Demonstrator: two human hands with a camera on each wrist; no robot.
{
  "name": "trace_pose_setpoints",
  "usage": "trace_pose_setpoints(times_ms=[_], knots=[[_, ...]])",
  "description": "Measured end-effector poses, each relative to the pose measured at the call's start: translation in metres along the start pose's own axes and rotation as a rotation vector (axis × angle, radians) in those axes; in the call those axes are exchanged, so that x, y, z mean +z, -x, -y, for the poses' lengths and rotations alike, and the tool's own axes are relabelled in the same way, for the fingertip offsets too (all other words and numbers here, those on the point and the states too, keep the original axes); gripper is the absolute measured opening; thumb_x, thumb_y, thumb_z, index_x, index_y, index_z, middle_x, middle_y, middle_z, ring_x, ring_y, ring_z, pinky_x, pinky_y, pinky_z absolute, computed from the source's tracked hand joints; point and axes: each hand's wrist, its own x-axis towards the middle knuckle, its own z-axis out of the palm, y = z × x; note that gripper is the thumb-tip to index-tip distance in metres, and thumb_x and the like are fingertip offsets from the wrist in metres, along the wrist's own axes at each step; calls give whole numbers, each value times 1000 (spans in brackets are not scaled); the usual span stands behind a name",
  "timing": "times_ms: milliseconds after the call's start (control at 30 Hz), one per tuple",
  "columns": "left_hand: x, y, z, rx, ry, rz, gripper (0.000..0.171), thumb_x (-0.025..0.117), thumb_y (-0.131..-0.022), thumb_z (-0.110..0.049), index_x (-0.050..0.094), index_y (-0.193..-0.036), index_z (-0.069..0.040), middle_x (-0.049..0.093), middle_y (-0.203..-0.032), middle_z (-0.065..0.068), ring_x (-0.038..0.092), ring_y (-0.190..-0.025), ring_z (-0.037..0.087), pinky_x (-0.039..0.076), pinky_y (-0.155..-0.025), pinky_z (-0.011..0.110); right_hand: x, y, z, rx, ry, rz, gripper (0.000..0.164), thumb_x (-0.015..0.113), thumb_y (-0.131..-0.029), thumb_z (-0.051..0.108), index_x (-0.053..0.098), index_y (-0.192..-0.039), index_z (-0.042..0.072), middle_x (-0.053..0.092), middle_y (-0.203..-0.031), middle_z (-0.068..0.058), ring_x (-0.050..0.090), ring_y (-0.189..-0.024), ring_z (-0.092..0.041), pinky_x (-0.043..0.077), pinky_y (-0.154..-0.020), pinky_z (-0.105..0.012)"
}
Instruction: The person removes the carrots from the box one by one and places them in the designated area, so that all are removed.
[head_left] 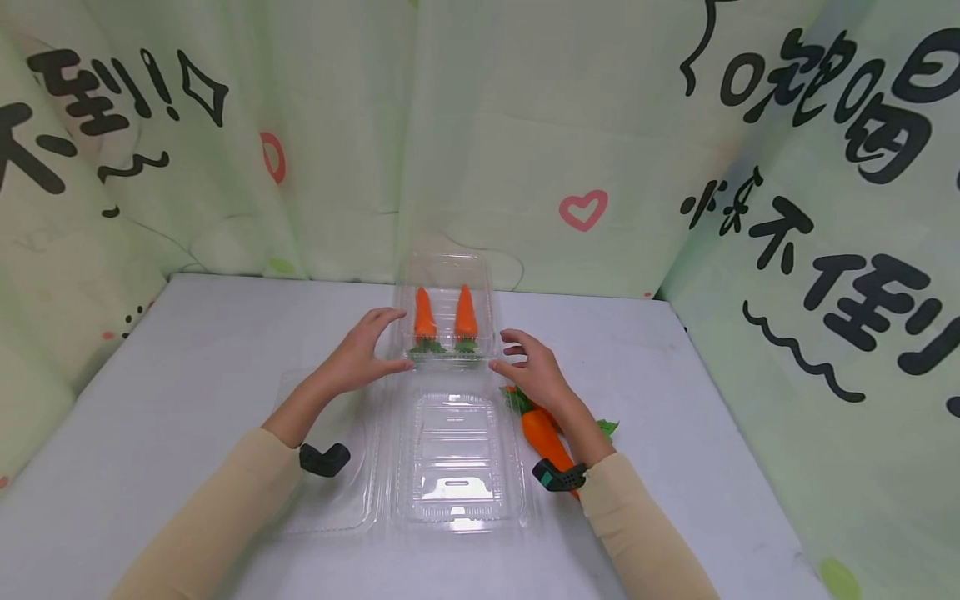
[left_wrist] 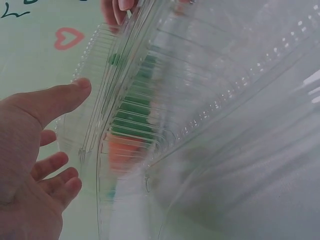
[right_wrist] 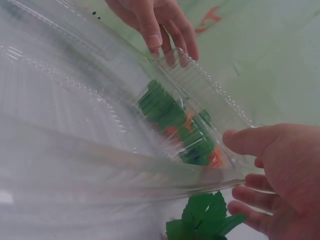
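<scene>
A clear plastic clamshell box stands at the back of the table, with two toy carrots inside, an orange carrot on the left and another on the right, green tops toward me. My left hand is at the box's left side, thumb and fingers spread. On the opposite side is my right hand, its fingers loosely bent and its thumb by the near right corner. Both wrist views show the thumbs close to the clear lid; whether they touch it I cannot tell. Neither hand grips anything.
In front lies a second clear box, with another clear plastic piece to its left, partly under my left forearm. More toy carrots with green leaves lie at the right beneath my right forearm. A printed curtain borders the white table.
</scene>
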Motion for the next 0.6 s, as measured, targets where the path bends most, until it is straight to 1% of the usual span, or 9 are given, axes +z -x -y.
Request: trace_pose_setpoints(times_ms=[167, 333, 433, 600], knots=[[0, -2, -2, 6, -6, -2, 82, 79, -80, -28, 35, -148, -15, 30, -155, 14, 33, -141, 35, 39, -109, 57, 2, -2, 0, -1, -4, 3, 62, 68, -91, 28, 41, -144, 12, 49, -142, -12, 53, -126, -29, 50, -101, -43], [1, -4, -2, 10, -10, -4, 82, 79, -80, -27, 35, -148, -14, 29, -155, 15, 33, -141, 36, 40, -108, 57, 3, -5, 0, -25, -31, 9, 65, 67, -91, 26, 38, -146, 9, 48, -144, -12, 52, -127, -31, 49, -103, -45], [1, -5, -2, 11, -15, -6, 82, 79, -80, -27, 35, -148, -14, 26, -156, 16, 32, -141, 36, 39, -108, 57, 4, -6, -1, -27, -39, 15, 67, 67, -91, 25, 35, -147, 8, 47, -144, -13, 52, -127, -31, 49, -103, -45], [1, -7, -2, 17, -20, -16, 84, 80, -79, -27, 34, -149, -16, 18, -159, 14, 31, -142, 37, 39, -108, 57, 6, -8, -1, 1, -41, 29, 70, 66, -92, 28, 32, -150, 10, 46, -146, -11, 52, -127, -32, 51, -100, -44]])
